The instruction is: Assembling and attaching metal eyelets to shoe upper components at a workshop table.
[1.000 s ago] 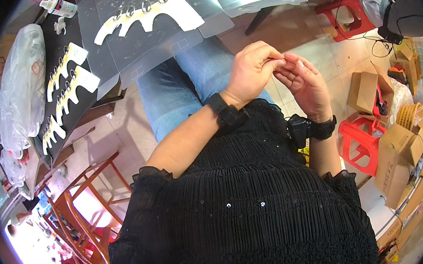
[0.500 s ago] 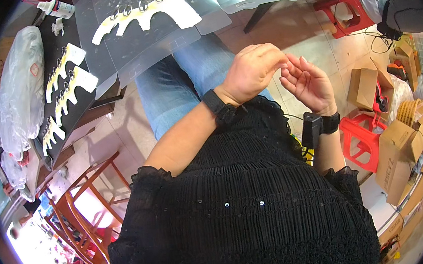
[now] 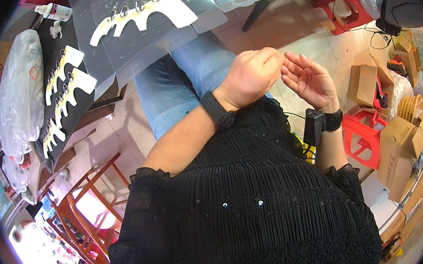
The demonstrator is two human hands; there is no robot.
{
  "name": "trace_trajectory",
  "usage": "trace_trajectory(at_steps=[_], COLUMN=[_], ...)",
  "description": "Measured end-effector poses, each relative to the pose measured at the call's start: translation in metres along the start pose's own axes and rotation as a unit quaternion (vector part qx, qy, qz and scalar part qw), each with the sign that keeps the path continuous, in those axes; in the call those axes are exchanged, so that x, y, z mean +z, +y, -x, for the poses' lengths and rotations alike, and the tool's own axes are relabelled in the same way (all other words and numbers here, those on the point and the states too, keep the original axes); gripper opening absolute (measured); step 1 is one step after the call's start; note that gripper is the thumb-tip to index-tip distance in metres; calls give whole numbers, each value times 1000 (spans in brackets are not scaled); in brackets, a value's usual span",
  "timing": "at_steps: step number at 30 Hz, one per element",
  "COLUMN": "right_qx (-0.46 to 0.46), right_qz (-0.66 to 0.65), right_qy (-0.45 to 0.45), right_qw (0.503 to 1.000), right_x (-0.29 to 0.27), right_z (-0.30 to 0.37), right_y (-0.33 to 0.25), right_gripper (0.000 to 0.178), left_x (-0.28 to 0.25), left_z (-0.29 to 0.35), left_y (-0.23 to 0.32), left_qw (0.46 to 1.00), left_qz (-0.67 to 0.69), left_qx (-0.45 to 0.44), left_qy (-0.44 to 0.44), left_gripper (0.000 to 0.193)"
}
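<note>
My left hand (image 3: 254,78) is closed over my lap, back of the hand up. Its fingertips are hidden, so whatever it may pinch cannot be made out. Beside it on the right, my right hand (image 3: 313,82) is open, palm up with loosely bent fingers; nothing shows in the palm. The tips of its fingers almost meet my left hand. Beyond my knees lies a white scalloped strip (image 3: 180,14) with yellow patches, and several metal rings (image 3: 140,6) stand along its upper edge. Smaller strips (image 3: 81,82) of the same kind, also ringed, lie to the left.
A clear plastic sheet (image 3: 135,55) covers part of the dark table (image 3: 78,114). A white bottle (image 3: 55,12) and a bulky plastic bag (image 3: 20,94) are on the left. Wooden chair (image 3: 84,210) at lower left; red stools (image 3: 362,140) and cardboard boxes (image 3: 362,87) on the right.
My left hand has curled in more, and its fingertips have drawn slightly away from the right hand's. My right hand has shifted a little toward the right. The strips remain in place.
</note>
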State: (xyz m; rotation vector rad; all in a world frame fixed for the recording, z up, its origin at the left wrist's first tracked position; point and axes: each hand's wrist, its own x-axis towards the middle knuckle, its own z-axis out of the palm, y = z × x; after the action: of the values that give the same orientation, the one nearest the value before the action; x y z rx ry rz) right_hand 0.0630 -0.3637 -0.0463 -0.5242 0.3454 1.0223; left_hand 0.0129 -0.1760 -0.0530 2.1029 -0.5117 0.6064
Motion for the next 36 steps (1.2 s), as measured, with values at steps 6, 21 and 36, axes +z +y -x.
trace_trajectory(at_steps=[6, 21, 36], right_qx=[9, 11, -31], right_qz=[-22, -14, 192], right_qy=[-27, -9, 10], right_qw=[999, 1000, 981], right_x=[-4, -2, 11], right_z=[0, 4, 8], right_y=[-1, -3, -1], right_gripper=[36, 39, 36], left_x=[2, 6, 6], left_z=[3, 2, 2], left_y=[0, 1, 1], left_qw=[999, 999, 963], left_qz=[-23, -17, 177], left_qx=[-22, -33, -199], left_qy=[-6, 4, 40], left_gripper=[13, 13, 9])
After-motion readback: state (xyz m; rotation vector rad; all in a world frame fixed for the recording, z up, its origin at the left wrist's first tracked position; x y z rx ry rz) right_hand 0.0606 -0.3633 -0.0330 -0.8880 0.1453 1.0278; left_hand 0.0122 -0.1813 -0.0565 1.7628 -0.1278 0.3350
